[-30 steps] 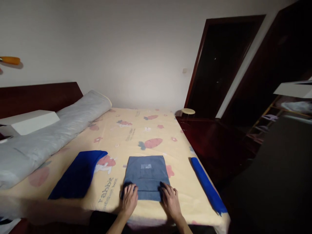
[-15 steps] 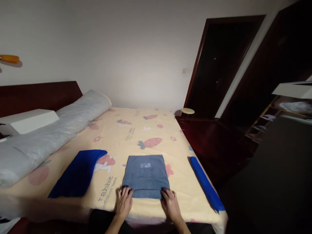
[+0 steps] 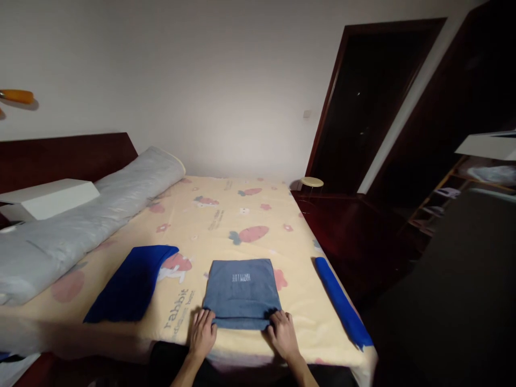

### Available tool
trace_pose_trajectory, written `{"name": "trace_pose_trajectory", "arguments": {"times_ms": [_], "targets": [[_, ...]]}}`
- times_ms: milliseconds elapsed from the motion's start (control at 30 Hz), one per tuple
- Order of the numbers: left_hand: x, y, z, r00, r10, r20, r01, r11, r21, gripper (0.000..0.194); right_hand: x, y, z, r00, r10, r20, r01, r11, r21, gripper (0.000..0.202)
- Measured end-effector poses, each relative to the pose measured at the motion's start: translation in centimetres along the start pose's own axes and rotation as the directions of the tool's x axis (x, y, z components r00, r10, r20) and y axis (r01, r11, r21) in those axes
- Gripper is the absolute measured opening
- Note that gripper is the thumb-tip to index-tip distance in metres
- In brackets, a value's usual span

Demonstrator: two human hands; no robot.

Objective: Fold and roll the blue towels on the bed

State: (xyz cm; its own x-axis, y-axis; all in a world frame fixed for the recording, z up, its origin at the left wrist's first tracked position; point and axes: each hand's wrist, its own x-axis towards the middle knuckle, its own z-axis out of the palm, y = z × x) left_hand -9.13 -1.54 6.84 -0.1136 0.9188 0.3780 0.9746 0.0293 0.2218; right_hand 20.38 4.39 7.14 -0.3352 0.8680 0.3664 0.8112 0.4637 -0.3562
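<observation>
A grey-blue towel (image 3: 242, 290) with white lettering lies flat on the bed, a narrow folded strip along its near edge. At its near left corner, my left hand (image 3: 203, 330) has its fingers curled over the edge. My right hand (image 3: 282, 334) grips the near right corner, where the fabric bunches a little under the fingertips. Both thumbs are mostly hidden. To the left lies a spread dark-blue cloth (image 3: 129, 285). Along the bed's right side rests a rolled blue cloth (image 3: 341, 301).
The bed's yellow sheet (image 3: 226, 242) has printed carrots and rabbits. A long grey bolster (image 3: 121, 196) lies by the dark headboard (image 3: 80, 156), with a white box (image 3: 60, 200) beside it. A round stool (image 3: 312, 182) stands past the bed near a dark door (image 3: 374, 107).
The towel has shifted slightly toward me, and the strip at its near edge has become narrower. Both hands keep hold of its near corners. The view has moved a little.
</observation>
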Motion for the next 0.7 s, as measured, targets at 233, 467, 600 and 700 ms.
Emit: {"name": "trace_pose_trajectory", "arguments": {"times_ms": [233, 467, 600, 700], "targets": [[1.5, -0.2, -0.8, 0.998, -0.050, 0.044, 0.049, 0.998, 0.040, 0.026, 1.3, 0.4, -0.4, 0.999, 0.044, 0.019, -0.042, 0.996, -0.076, 0.019], [3.3, 1.1, -0.1, 0.984, -0.177, 0.027, 0.174, 0.981, 0.087, 0.036, 1.6, -0.7, 0.6, 0.991, 0.090, -0.099, -0.102, 0.988, -0.114, 0.034], [3.4, 4.0, 1.1, 0.995, -0.066, 0.078, 0.065, 0.998, 0.014, 0.042, 2.0, -3.1, 3.1, 0.995, -0.060, -0.083, 0.061, 0.998, 0.000, 0.042], [3.1, 6.5, 2.2, 0.993, 0.036, 0.108, -0.030, 0.998, -0.059, 0.042, 2.3, -5.0, 4.9, 0.985, -0.168, -0.046, 0.171, 0.983, 0.067, 0.041]]}}
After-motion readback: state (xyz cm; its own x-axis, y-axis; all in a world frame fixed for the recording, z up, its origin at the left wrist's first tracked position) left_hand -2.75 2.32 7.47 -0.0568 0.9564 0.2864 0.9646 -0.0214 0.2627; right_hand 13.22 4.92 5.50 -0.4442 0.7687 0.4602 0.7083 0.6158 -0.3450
